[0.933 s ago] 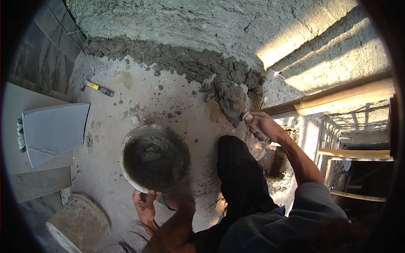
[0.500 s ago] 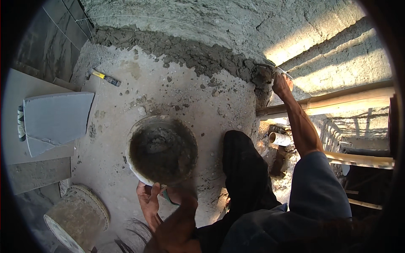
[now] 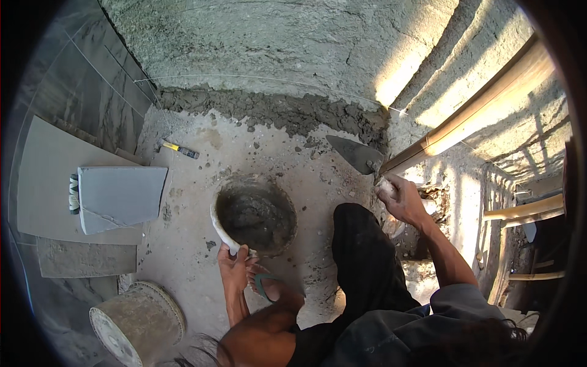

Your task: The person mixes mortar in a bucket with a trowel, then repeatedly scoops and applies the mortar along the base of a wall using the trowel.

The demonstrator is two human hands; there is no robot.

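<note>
My left hand [image 3: 233, 263] grips the near-left rim of a white bucket [image 3: 217, 223], which is tilted and holds wet grey mortar [image 3: 255, 215]. My right hand [image 3: 400, 200] is closed on the handle of a pointed trowel [image 3: 353, 150], its dark blade out over the floor at the edge of a rough band of grey mortar [image 3: 257, 113] that runs along the foot of the back wall. A thin string [image 3: 244, 76] crosses that wall just above the band. My bent knee and sandalled foot are beside the bucket.
A yellow-and-black hand tool [image 3: 181, 150] lies on the floor [image 3: 195, 183]. Grey slabs [image 3: 119, 199] are stacked at left, with an upturned bucket [image 3: 131, 324] below them. A bamboo pole [image 3: 465, 110] slants along the right, beside debris and more poles [image 3: 520, 211].
My right hand went up to the mortar band at the right, then came back down, baring the trowel's blade. The bucket has become more tilted, still in my left hand. The view has shifted.
</note>
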